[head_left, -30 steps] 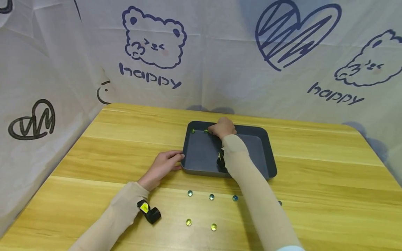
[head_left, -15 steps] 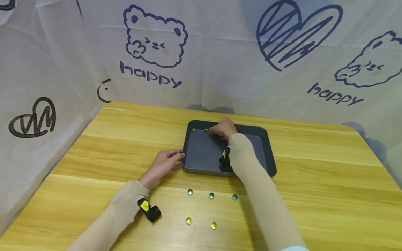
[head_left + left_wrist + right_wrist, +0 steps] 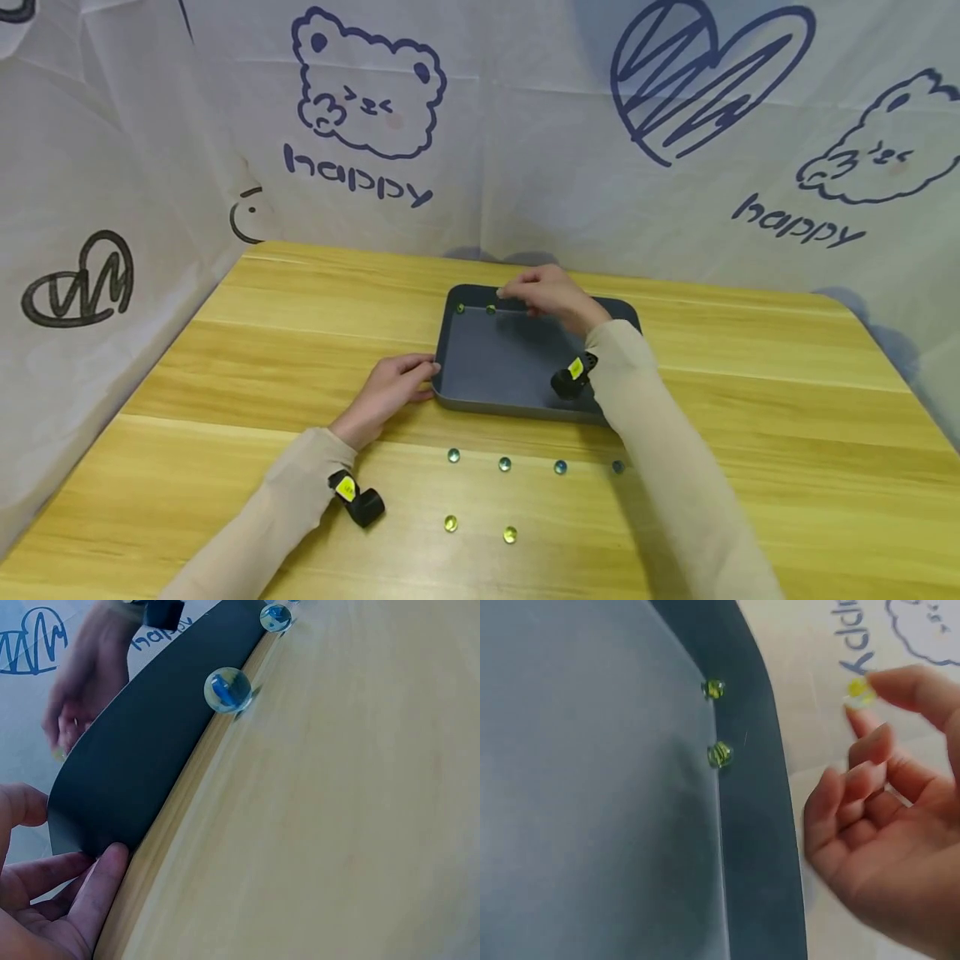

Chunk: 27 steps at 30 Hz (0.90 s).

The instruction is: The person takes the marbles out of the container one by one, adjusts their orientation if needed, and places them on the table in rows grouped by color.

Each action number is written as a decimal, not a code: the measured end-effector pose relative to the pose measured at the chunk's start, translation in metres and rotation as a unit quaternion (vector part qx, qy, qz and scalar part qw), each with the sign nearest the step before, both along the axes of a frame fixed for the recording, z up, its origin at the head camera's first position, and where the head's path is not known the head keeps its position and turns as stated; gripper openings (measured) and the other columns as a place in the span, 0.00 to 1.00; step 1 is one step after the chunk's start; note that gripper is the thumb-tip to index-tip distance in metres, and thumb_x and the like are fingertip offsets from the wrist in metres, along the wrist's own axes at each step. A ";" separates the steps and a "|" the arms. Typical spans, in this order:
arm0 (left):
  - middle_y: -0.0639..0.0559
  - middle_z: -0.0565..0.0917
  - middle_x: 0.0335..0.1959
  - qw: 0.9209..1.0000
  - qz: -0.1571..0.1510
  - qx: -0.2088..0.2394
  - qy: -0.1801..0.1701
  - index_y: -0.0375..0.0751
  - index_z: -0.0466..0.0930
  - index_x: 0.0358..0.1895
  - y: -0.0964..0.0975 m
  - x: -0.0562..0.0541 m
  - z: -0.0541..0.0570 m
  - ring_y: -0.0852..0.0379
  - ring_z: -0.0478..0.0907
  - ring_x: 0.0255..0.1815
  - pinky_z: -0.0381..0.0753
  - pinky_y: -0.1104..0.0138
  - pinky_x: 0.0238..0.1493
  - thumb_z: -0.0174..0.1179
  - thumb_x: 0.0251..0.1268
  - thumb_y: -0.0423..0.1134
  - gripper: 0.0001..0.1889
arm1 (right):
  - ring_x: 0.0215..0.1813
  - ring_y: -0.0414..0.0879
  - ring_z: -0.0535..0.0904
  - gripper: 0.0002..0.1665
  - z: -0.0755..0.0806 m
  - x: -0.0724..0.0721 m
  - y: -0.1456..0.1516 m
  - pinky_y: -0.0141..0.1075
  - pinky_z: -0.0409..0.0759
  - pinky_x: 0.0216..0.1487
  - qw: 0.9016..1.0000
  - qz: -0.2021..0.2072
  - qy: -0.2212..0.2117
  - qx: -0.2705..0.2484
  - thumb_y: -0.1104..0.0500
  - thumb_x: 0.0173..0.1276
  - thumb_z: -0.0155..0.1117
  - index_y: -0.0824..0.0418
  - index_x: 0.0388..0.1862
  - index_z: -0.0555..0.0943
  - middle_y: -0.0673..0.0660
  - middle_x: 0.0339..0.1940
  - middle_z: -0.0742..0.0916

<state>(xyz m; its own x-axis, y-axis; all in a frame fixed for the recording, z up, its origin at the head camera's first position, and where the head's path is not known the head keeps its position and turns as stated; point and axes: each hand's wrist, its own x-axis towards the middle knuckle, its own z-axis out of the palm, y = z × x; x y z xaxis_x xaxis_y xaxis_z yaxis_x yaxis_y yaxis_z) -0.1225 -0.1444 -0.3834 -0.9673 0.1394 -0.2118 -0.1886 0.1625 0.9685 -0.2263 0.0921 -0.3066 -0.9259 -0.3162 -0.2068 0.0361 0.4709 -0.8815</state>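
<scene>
My left hand [image 3: 384, 396] holds the left edge of a dark grey rectangular tray [image 3: 480, 358], its fingertips at the corner wall in the left wrist view. Over the tray's far rim, my right hand [image 3: 557, 297] is raised, pinching a clear yellow marble [image 3: 860, 691] between thumb and forefinger; its other fingers are curled. Inside the tray, along the far wall, lie two yellow-green marbles: one in the far left corner [image 3: 461, 308] and another marble [image 3: 491, 309] just right of it. The tray's right part is hidden behind the right arm.
In front of the tray, several blue-tinted marbles [image 3: 505, 464] lie in a row on the wooden table [image 3: 787, 433]. Nearer still sit two yellow marbles, one left [image 3: 450, 523] and a right marble [image 3: 510, 535]. A white cloth [image 3: 525, 192] with drawings hangs behind the table.
My right hand has lifted from inside the tray, with its wrist swinging to the right. A blue marble beside the right forearm has come into sight. The left hand stays on the tray.
</scene>
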 end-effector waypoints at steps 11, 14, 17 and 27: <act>0.34 0.73 0.62 1.000 0.003 -0.001 0.000 0.26 0.72 0.63 -0.001 0.001 0.000 0.43 0.74 0.60 0.83 0.65 0.51 0.51 0.72 0.36 0.22 | 0.42 0.54 0.76 0.13 0.001 0.034 0.017 0.57 0.75 0.52 0.991 0.050 0.096 -0.083 0.60 0.71 0.61 0.67 0.48 0.80 0.58 0.44 0.82; 0.34 0.73 0.62 1.000 0.003 0.000 0.001 0.26 0.72 0.63 -0.002 0.001 0.000 0.43 0.74 0.59 0.83 0.65 0.51 0.51 0.71 0.36 0.22 | 0.39 0.51 0.76 0.12 -0.001 0.043 0.020 0.56 0.76 0.50 0.987 0.071 0.115 -0.085 0.61 0.70 0.61 0.68 0.48 0.80 0.57 0.40 0.82; 0.34 0.73 0.62 1.000 0.000 0.001 0.001 0.26 0.72 0.63 -0.002 0.001 0.000 0.43 0.74 0.59 0.83 0.64 0.51 0.51 0.72 0.37 0.22 | 0.39 0.55 0.75 0.11 -0.001 0.057 0.023 0.53 0.77 0.46 0.984 0.087 0.132 -0.080 0.62 0.70 0.61 0.68 0.46 0.81 0.57 0.35 0.80; 0.34 0.74 0.62 1.000 -0.003 -0.001 0.004 0.26 0.72 0.62 0.001 0.001 -0.001 0.44 0.75 0.58 0.82 0.64 0.51 0.51 0.72 0.37 0.21 | 0.35 0.47 0.71 0.05 0.000 0.108 0.041 0.34 0.75 0.35 0.958 0.145 0.213 -0.127 0.69 0.65 0.64 0.67 0.40 0.82 0.56 0.31 0.77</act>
<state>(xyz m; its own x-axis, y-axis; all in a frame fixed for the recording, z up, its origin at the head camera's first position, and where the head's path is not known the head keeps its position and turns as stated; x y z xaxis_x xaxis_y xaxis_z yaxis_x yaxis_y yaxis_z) -0.1220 -0.1436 -0.3847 -0.9681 0.1451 -0.2042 -0.1798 0.1653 0.9697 -0.1182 0.1327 -0.3067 -0.7745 -0.5634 0.2876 -0.4522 0.1752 -0.8745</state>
